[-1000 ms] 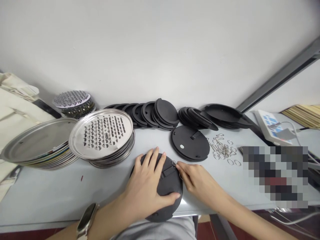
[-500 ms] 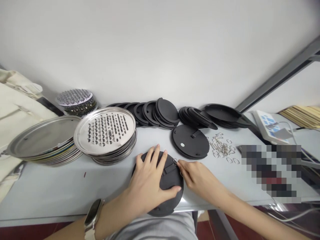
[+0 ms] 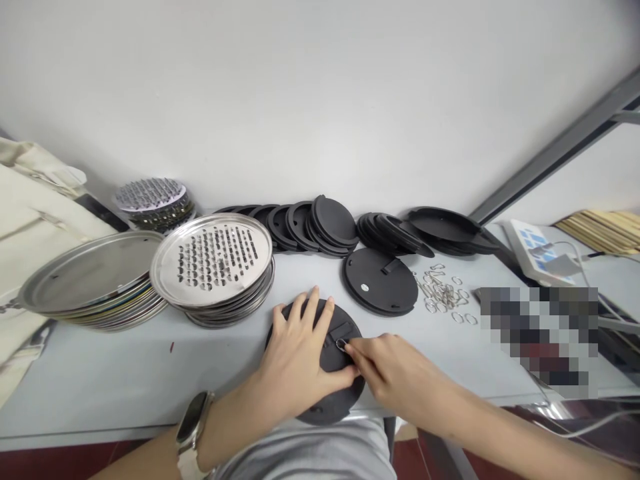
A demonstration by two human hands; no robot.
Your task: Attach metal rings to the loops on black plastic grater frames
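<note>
Under my left hand (image 3: 297, 357) lies a round black disc (image 3: 345, 407) at the table's front edge. My left fingers are spread flat over its left part, with the thumb across it towards the right. My right hand (image 3: 383, 363) pinches a small metal ring (image 3: 341, 345) over the disc, beside the raised strip near its middle. Whether the ring touches the disc I cannot tell. Behind the disc is a short stack of similar black discs (image 3: 380, 283), the top one bearing a small white sticker. To its right spreads a pile of metal rings and clips (image 3: 445, 293).
On the left stand a stack of metal trays (image 3: 100, 267), a stack of perforated metal discs (image 3: 213, 263) and spiked round pieces (image 3: 153, 200). More black discs (image 3: 333, 223) lean along the wall. A power strip (image 3: 537, 253) and wooden slats (image 3: 600, 230) are at right.
My right hand has moved the ring from the disc's upper right rim inward, towards the strip near the middle. My left hand stays spread on the disc. The view has shifted slightly.
</note>
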